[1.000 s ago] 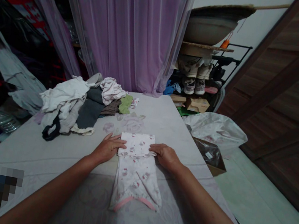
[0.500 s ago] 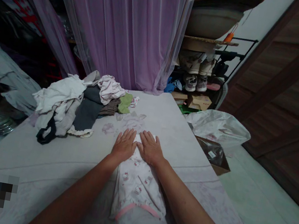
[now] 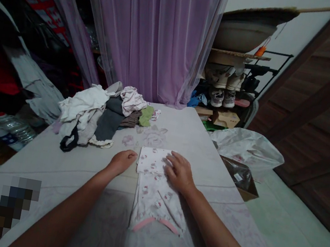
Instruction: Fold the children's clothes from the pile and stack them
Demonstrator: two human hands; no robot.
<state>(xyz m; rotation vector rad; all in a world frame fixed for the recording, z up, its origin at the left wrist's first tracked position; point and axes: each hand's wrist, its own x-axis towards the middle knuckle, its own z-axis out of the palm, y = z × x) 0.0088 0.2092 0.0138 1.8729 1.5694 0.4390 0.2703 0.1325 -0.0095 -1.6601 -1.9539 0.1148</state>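
Squarely in the lower middle of the frame, a small white printed garment (image 3: 157, 194) lies flat on a pale floral sheet (image 3: 180, 128). Its far end is doubled over into a neat rectangular band, while the two pink-trimmed openings point toward the bottom of the frame.

The right hand (image 3: 180, 173) is at the band's right edge, palm down, fingers loosely bent and spread apart, gripping nothing; part of the cloth is hidden beneath it. The left hand (image 3: 123, 162) is just beside the band's left edge, its fingers curled in close together. At this angle, I can't make out whether those fingertips pinch the edge or merely sit next to it.

Left of centre, a loose heap of clothes (image 3: 110, 116) rests on the same sheet, with white, dark grey, brown and green pieces in it. A purple curtain (image 3: 155, 32) hangs across the upper middle. At the upper right, shoes (image 3: 217, 97) stand on a rack, and below them a clear plastic bag (image 3: 250, 147) bulges above a cardboard box (image 3: 250, 194).
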